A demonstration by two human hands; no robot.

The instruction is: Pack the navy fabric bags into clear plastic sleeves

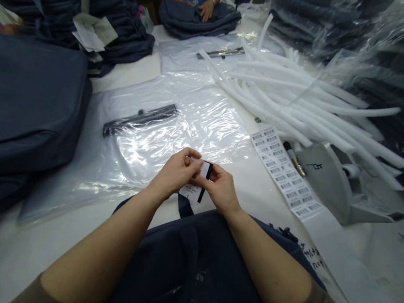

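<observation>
Both my hands meet over the table's near middle and pinch a small white hang tag (198, 179) with a black edge. My left hand (175, 172) grips the tag's top with closed fingers. My right hand (219, 187) holds its lower right side, fingers curled. The tag hangs off a dark navy bag (187, 275) that lies flat in front of me under my forearms. A clear plastic bag (149, 133) with a black zip strip (140, 119) is spread beyond my hands.
A strip of barcode labels (285, 173) runs from a grey dispenser (331, 180) at right, a marker (293, 158) beside it. White foam tubes (298, 97) fan out at right. Navy bags (17, 99) are stacked left; bagged ones (362, 21) right. Another person's hands (206, 10) rest on a bag opposite.
</observation>
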